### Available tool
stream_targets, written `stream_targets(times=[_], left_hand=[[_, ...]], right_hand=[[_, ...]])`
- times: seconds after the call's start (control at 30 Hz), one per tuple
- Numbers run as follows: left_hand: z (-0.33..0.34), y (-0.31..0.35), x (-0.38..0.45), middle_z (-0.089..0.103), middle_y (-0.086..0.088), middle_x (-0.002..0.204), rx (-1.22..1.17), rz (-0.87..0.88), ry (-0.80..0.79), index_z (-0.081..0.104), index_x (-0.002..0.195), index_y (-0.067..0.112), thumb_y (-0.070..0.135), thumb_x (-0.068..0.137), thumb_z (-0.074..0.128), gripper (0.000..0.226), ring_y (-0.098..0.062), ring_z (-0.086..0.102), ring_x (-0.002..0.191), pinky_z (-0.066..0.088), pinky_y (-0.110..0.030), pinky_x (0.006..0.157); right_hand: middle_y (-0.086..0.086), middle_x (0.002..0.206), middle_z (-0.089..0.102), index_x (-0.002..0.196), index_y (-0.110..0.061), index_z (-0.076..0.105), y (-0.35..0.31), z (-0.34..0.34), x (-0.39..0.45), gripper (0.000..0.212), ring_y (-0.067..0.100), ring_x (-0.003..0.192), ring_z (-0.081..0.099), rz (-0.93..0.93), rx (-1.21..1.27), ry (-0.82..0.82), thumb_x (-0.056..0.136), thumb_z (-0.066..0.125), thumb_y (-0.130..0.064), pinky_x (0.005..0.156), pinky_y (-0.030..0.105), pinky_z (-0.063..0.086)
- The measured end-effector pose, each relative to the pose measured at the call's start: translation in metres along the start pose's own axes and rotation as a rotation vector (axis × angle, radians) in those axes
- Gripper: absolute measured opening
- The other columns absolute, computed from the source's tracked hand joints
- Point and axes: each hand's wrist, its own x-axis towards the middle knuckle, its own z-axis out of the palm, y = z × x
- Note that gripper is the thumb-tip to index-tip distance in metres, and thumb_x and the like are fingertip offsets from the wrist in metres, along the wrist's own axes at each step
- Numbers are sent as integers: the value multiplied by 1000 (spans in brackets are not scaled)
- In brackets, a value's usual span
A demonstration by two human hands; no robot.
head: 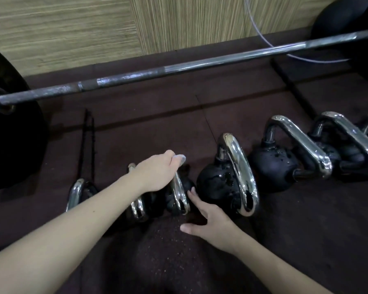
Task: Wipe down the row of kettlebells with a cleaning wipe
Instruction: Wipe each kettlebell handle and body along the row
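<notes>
Row of kettlebells [227, 183] is sitting on the dark rubber floor [306, 230], running from near left to far right, black bodies with chrome handles; sizes are growing toward the right. No brand, weight mark or other writing is readable on any of them. Left hand [155, 175] is reaching in over the third kettlebell [179, 194] from the left, its fingers [172, 157] clenched around a pale cleaning wipe [180, 159], which is sticking out just past the knuckles, above the far end of that bell's chrome handle. Whether the wipe is touching the handle cannot be told. Right hand [208, 217] is lying low just right of the same bell, fingers released and spread, grasping nothing, fingertips touching or nearly touching its black body. The fourth kettlebell [221, 187] and the fifth kettlebell [272, 166] are showing glossy wet-looking patches on their bodies. Far behind the row, a barbell [157, 74] is lying across the floor with a black plate [11, 132] at its left end, against a wood-grain wall [72, 28]. A thin cable [261, 37] is looping down at far right.
</notes>
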Motion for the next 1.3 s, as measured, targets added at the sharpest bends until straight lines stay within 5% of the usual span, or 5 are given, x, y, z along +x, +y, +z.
stream_targets(times=[0.37, 0.73, 0.97, 1.13, 1.3], left_hand=[[79, -11, -74, -9, -6, 176, 427, 369, 255, 16, 167, 19, 46, 112, 20, 62, -26, -24, 160, 10, -45, 132], [20, -20, -38, 29, 5, 171, 475, 455, 185, 45, 154, 30, 60, 107, 9, 67, -13, 4, 162, 13, -36, 131], [-16, 10, -3, 69, -5, 135, -36, 198, 244, 69, 123, 12, 38, 113, 34, 46, -19, 42, 150, 33, -29, 114], [-27, 60, 4, 73, 16, 99, -397, 124, 367, 75, 112, 32, 40, 111, 38, 38, -5, 62, 90, 44, -30, 86], [-10, 103, -7, 68, 30, 115, -454, 254, 312, 72, 128, 37, 39, 112, 40, 36, 2, 63, 103, 40, -16, 93]], right_hand=[[-25, 163, 39, 161, -32, 39, -6, 0, -2, 91, -9, 151, 31, -46, -42, 51, 83, 85, -45, 129, 32, 28], [-31, 167, 6, 166, -31, 21, -14, -9, -12, 100, -15, 151, 9, -44, -152, -39, 87, 81, -40, 122, 13, 14], [-20, 136, 63, 128, -38, 69, -5, -63, -64, 56, -13, 127, 55, 113, -193, -113, 77, 89, -51, 115, 19, 42], [-11, 95, 76, 88, -31, 70, 4, -123, -77, 55, 0, 95, 72, 65, -293, 187, 53, 93, -66, 93, 37, 60], [-20, 149, 45, 146, -41, 48, 4, -148, -59, 101, -4, 139, 43, -152, -325, 270, 59, 96, -60, 118, 28, 41]])
